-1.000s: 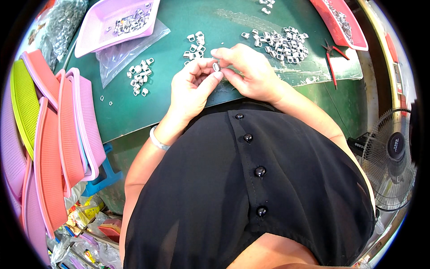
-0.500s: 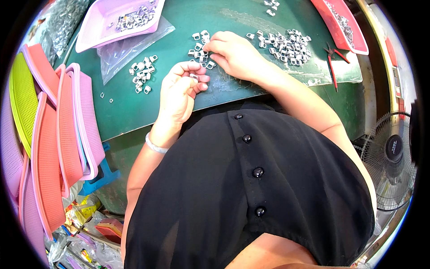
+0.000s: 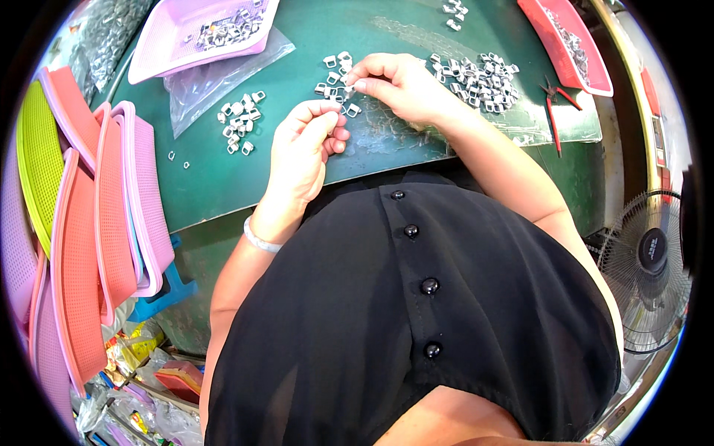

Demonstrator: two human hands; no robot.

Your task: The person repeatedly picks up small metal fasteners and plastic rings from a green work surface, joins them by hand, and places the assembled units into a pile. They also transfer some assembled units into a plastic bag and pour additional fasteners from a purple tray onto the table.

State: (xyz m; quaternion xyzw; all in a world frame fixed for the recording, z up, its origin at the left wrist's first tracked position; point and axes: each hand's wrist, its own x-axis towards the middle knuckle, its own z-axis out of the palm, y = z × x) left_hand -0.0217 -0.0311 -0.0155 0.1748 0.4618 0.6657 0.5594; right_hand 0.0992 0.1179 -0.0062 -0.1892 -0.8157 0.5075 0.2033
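Observation:
My left hand (image 3: 303,145) is closed near the table's front edge, thumb pressed to the index finger. A small silver metal buckle appears to be at its fingertips, mostly hidden. Just to the right and farther off, my right hand (image 3: 398,85) pinches another small buckle (image 3: 350,91) between thumb and index finger. Both hands are beside a loose middle group of silver buckles (image 3: 330,77), squarish open loops. A second group of buckles (image 3: 241,119) lies left of my left hand. To the right of my right hand is a larger heap of buckles (image 3: 487,82).
On the green table (image 3: 401,160) are a pink basket of metal pieces (image 3: 156,56) on a plastic bag (image 3: 195,100), a red basket (image 3: 535,37) and red-handled pliers (image 3: 553,119). Stacked baskets (image 3: 82,245) crowd the left; a fan (image 3: 645,267) stands right.
My right hand has shifted slightly right, thumb and index finger now pinched around a buckle. My left hand has turned, and the buckle seen between its fingers before is now mostly covered.

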